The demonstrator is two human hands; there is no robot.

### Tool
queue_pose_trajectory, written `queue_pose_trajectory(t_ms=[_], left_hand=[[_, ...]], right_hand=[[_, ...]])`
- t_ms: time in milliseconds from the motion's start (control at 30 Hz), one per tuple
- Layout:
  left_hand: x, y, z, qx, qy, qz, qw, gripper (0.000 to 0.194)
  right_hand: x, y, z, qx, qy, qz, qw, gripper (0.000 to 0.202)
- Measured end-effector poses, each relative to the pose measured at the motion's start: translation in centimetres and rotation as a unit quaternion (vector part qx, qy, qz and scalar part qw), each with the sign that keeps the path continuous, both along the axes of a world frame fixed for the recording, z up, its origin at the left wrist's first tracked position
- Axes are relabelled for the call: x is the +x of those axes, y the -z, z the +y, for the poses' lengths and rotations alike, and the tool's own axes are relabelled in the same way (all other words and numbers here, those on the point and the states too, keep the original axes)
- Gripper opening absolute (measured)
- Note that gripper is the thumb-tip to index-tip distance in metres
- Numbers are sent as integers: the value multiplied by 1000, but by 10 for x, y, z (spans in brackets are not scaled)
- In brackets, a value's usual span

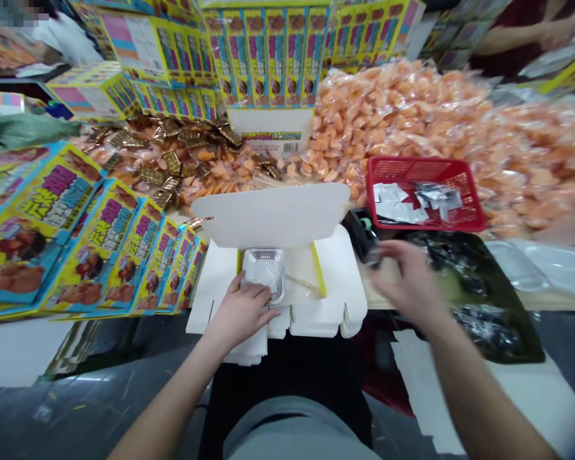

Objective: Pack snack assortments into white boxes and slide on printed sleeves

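A silvery foil tray [264, 262] sits at the left inside an unfolded white box [273, 214] whose lid stands up. My left hand [243, 313] lies over the tray's near end, fingers spread and touching it, the thumb apart. To the tray's right, a thin pale stick-like strip [303, 283] lies in the box. My right hand [407, 281] is smeared by motion beside the near end of a black tape dispenser [360, 233]. Whether its fingers hold anything cannot be made out. More flat white box blanks [316, 319] lie under the open box.
A red basket [429, 223] holds white and silvery packets. Right of me is a dark tray [522, 319] with clear-wrapped black items. Orange bagged pieces [412, 102] and gold packets [172, 163] are heaped behind. Printed boxes [119, 255] lean at left. Other people work beyond.
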State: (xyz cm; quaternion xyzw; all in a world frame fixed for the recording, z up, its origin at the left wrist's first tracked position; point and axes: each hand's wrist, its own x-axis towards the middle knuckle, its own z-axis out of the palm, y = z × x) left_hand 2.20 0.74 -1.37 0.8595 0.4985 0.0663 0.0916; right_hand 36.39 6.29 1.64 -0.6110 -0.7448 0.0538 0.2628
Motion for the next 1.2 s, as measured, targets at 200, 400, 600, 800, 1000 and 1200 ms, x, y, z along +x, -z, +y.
queue_pose_trajectory(t_ms=[200, 400, 600, 800, 1000, 1200], left_hand=[[4, 2, 1, 20, -18, 9, 1000, 29], [-5, 9, 3, 37, 11, -4, 999, 30], [-16, 23, 13, 54, 58, -1, 997, 32], [-36, 26, 18, 74, 116, 1, 991, 47], [50, -16, 18, -77, -36, -333, 939, 48], [180, -35, 62, -475, -226, -650, 549, 51]], right_hand=[[-146, 19, 14, -120, -211, -189, 952, 21], [-93, 8, 24, -97, -213, -71, 970, 18], [38, -3, 112, -53, 133, -64, 988, 23], [67, 10, 181, -101, 131, -45, 985, 13], [35, -10, 105, -104, 86, 89, 987, 32], [12, -24, 49, -237, -143, 226, 934, 24]])
